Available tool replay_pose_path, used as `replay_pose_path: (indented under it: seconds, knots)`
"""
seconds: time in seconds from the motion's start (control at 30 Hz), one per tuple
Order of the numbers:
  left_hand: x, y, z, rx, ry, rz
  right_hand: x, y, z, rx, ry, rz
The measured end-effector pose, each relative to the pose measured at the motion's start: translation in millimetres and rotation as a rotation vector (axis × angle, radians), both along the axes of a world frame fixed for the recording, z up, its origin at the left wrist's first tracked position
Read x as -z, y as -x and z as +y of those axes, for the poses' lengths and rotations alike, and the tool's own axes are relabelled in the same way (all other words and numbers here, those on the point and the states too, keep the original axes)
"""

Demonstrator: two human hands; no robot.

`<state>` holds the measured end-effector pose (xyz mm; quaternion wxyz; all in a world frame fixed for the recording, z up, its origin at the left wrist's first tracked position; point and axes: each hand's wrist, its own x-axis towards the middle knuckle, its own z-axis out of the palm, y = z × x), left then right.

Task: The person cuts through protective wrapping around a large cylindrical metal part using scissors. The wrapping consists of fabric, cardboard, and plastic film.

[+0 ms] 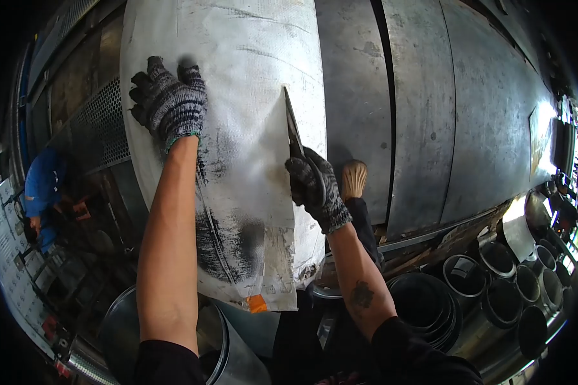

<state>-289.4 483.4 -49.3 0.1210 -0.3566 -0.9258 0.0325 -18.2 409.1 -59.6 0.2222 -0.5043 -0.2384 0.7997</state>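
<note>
Presses the gloved left hand point(170, 106) flat on the upper left part of the off-white sheet point(250, 147), with grip open and fingers spread. Holds shears point(293, 128) in the gloved right hand point(315, 186), with grip closed around the handles, to the right of the sheet's middle. Points the narrow blades away from the body, with the tip at the far end of a long, nearly straight cut running up from the near edge. Cannot tell from here how far apart the blades stand. Has the sheet lying beneath both hands, with black smudges below the left hand and an orange tag point(257, 303) at the near edge. To the right, shows broad grey metal sheets point(424, 115) side by side, and near the right hand a tan-covered foot point(354, 179) below a dark trouser leg. At lower right, holds many metal cylinders point(462, 276) in view, with larger curved metal pieces point(237, 346) at the bottom. On the left, includes a perforated metal panel point(103, 128) and, beyond, a person in blue point(43, 183).
</note>
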Motion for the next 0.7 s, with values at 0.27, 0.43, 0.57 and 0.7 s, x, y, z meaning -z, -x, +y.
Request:
replay_pose_path:
  seconds: [0.27,0.43,0.57,0.7]
  knots:
    - [6.4,8.7,30.1,-0.083,-0.004,0.08,-6.0,8.3,12.2,-0.074,-0.074,-0.055]
    - [2.1,14.0,56.1,-0.151,-0.091,0.147,-11.0,19.2,41.7,-0.059,0.101,-0.021]
    - [-0.4,10.9,55.8,-0.156,-0.135,0.062,-6.5,20.8,35.3,-0.053,0.106,-0.111]
    - [0.0,11.7,54.7,-0.165,-0.135,0.033,-7.1,25.6,55.2,0.006,0.107,-0.029]
